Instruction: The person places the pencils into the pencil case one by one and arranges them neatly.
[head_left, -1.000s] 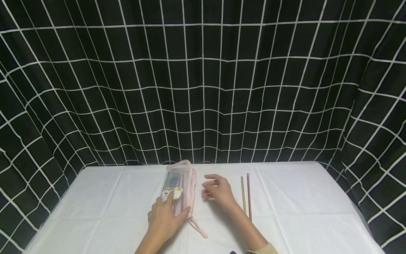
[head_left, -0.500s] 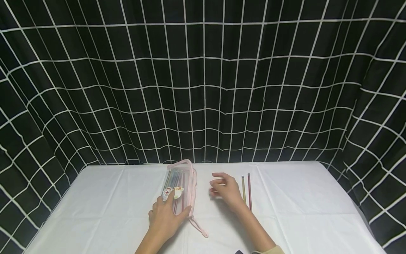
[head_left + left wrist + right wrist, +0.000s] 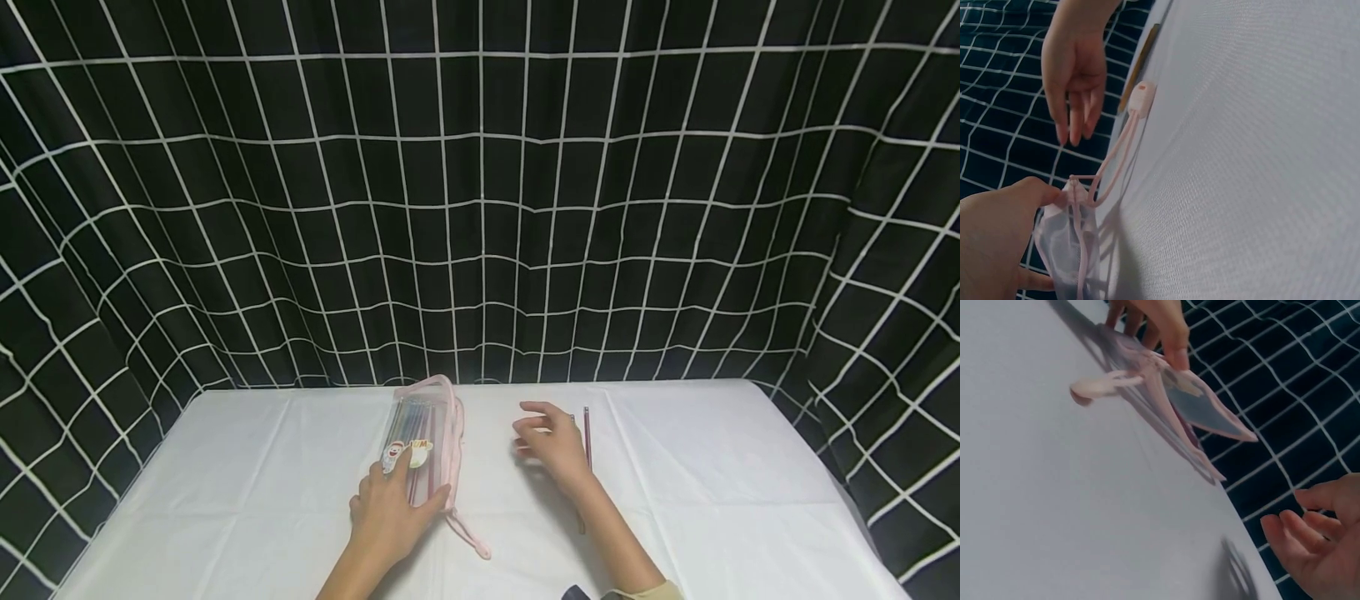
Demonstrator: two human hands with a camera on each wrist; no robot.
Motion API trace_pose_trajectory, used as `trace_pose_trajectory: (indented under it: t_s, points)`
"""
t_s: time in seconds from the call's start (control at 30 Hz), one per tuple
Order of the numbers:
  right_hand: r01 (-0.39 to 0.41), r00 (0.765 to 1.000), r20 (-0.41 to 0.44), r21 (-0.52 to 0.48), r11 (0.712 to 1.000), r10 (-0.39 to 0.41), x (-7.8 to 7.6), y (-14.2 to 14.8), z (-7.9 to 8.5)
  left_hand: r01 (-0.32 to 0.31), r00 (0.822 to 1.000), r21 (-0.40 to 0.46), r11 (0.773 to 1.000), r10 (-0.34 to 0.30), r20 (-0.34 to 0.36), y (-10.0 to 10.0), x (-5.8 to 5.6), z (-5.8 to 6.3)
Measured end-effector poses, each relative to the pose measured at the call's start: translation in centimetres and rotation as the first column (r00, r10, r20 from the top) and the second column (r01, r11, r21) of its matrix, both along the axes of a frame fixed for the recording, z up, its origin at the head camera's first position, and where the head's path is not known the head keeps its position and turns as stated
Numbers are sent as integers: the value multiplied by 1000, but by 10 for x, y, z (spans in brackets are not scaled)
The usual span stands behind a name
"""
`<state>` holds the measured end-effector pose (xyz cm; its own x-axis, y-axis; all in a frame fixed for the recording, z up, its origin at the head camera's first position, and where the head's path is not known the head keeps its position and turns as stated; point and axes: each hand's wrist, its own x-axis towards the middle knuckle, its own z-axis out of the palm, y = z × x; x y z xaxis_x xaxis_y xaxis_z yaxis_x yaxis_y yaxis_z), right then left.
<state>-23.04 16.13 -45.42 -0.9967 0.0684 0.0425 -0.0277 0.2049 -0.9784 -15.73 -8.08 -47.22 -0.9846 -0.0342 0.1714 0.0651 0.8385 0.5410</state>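
A see-through pencil case (image 3: 451, 454) with pink edging lies on the table left of the middle, with several pencils showing inside and cartoon stickers on its face. My left hand (image 3: 387, 512) holds it near its lower end, fingers spread over the front and thumb at the pink zip side. In the right wrist view the mouth of the pencil case (image 3: 1179, 419) gapes along the zip. My right hand (image 3: 553, 446) hovers right of the case, fingers loosely bent around nothing. A red pencil (image 3: 587, 429) lies just beyond it; a yellow pencil (image 3: 581, 525) is mostly hidden by hand and forearm.
A pink loop strap (image 3: 470, 537) trails from the case's near end onto the white tablecloth (image 3: 712, 483). Behind the table and at both sides hangs a black curtain (image 3: 480, 183) with a white grid.
My right hand has moved away from the case to the right, now covering most of the yellow pencil. The left hand and the case have stayed in place.
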Motion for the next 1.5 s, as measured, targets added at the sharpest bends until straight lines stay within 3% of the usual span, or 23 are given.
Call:
trace_pose_trajectory:
  t_s: [0.3, 0.63, 0.83, 1.0, 1.5]
  points:
    - [38, 999, -18, 98, 994, -36, -1, 15, 0, -7, 1000, -3, 1000, 7, -6, 0, 0, -1]
    - [54, 999, -10, 113, 992, -54, -2, 32, 6, -4, 1000, -10, 1000, 4, -8, 0, -1, -1]
    - [87, 996, 0, 171, 981, -89, -5, 45, 6, -2, 1000, -11, 1000, 2, -18, 0, 0, -1]
    - [104, 993, 25, 232, 967, -112, -4, 52, 8, -5, 1000, -16, 1000, 5, -18, 1, 0, -1]
    - [66, 987, 123, 270, 961, -102, -6, 61, 8, -1, 1000, -18, 1000, 1, -22, 1, -1, -1]
